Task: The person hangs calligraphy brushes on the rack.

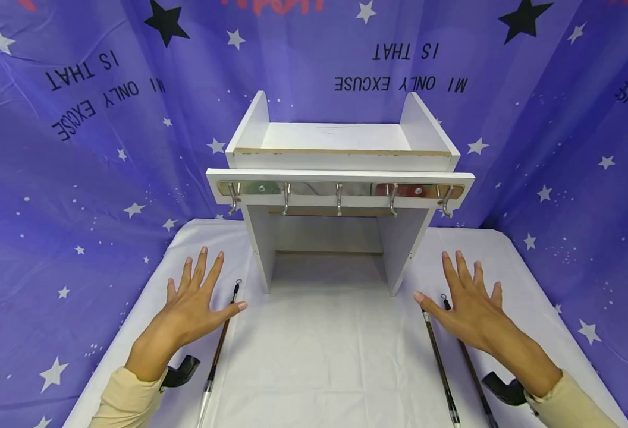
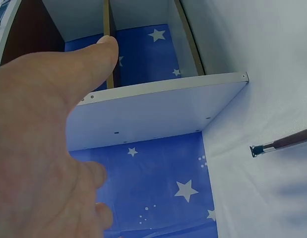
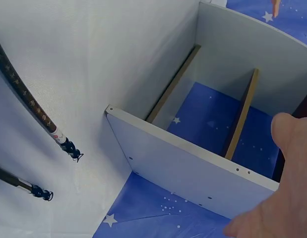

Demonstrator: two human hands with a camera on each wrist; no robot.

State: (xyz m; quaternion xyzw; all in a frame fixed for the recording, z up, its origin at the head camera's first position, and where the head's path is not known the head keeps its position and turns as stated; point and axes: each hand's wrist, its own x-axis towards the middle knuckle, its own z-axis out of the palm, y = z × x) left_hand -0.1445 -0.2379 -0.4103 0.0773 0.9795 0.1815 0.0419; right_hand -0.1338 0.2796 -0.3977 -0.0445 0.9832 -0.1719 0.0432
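Note:
My left hand [image 1: 188, 315] hovers over the left of the white-covered table, fingers spread and holding nothing. Under its thumb lies one calligraphy brush [image 1: 217, 351] with a hanging loop at its top. On the other side my right hand [image 1: 471, 318] is likewise spread and bare, above two more calligraphy brushes: a dark one [image 1: 439, 364] and another [image 1: 471, 370]. Between and beyond the hands stands a white shelf rack [image 1: 341, 161] with a row of metal hooks [image 1: 339, 199] along its front. Both wrist views show the rack's side panel [image 2: 158, 111] past the thumb.
A purple curtain [image 1: 78, 208] with stars and lettering surrounds the back and sides. White cloth [image 1: 314, 356] covers the table. Black curved pieces [image 1: 182, 371] sit at both wrists, by the beige sleeves [image 1: 126, 398].

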